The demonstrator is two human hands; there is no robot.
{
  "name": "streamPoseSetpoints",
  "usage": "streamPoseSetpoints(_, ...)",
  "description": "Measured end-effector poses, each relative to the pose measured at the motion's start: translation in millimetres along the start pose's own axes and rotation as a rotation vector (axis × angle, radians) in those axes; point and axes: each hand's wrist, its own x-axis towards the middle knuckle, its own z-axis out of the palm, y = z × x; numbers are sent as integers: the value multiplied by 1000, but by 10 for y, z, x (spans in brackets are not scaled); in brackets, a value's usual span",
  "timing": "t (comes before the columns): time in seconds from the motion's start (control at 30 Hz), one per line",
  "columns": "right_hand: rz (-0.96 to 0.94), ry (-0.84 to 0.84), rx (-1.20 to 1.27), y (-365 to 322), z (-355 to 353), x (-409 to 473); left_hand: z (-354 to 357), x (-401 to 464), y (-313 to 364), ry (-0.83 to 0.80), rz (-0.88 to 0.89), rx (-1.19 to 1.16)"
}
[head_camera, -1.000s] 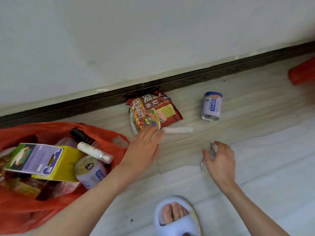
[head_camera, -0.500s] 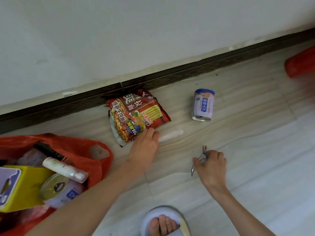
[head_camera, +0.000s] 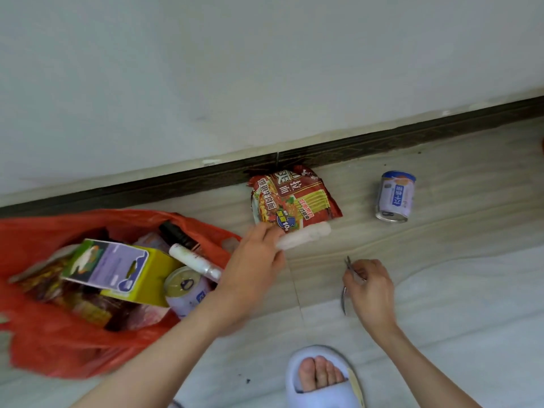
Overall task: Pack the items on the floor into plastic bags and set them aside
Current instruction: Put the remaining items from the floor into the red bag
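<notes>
My left hand (head_camera: pixel 255 260) grips one end of a white stick-shaped packet (head_camera: pixel 306 238), which lies just below a red instant noodle packet (head_camera: pixel 291 201) by the skirting board. My right hand (head_camera: pixel 371 285) holds small metal scissors (head_camera: pixel 346 282) above the floor. A pale purple can (head_camera: pixel 395 196) lies on its side to the right. At the left an open red plastic bag (head_camera: pixel 59 343) holds a yellow and purple box (head_camera: pixel 117 269), another can (head_camera: pixel 185 290), a white tube (head_camera: pixel 194 260) and other packets.
A dark skirting board (head_camera: pixel 412 139) and white wall run behind the items. My foot in a pale blue slipper (head_camera: pixel 321 378) stands at the bottom centre. A sliver of another red thing (head_camera: pixel 542 145) shows at the right edge.
My left hand has closed on the white stick packet beside the noodles. The view has swung back to the left, so the red bag fills more of the frame. My right hand keeps hold of the scissors.
</notes>
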Motion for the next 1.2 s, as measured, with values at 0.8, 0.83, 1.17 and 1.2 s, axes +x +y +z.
streamPoseSetpoints(0.8, -608, -632, 162, -2652, 1256, -135, -1437, -1345, -1479, 454, -533, 107)
streamPoseSetpoints(0.83, -612, -637, 134, -2626, 1289, -138, -1419, -1343, -1493, 444, -530, 107)
streamPoseSetpoints(1.17, -529, -384, 269, -2222, 935, -188, -1373, -1336, -1307, 265, -345, 185)
streamPoseSetpoints(1.2, -508, -343, 282, -2123, 841, -143, -1341, -1300, -1235, 258, -323, 199)
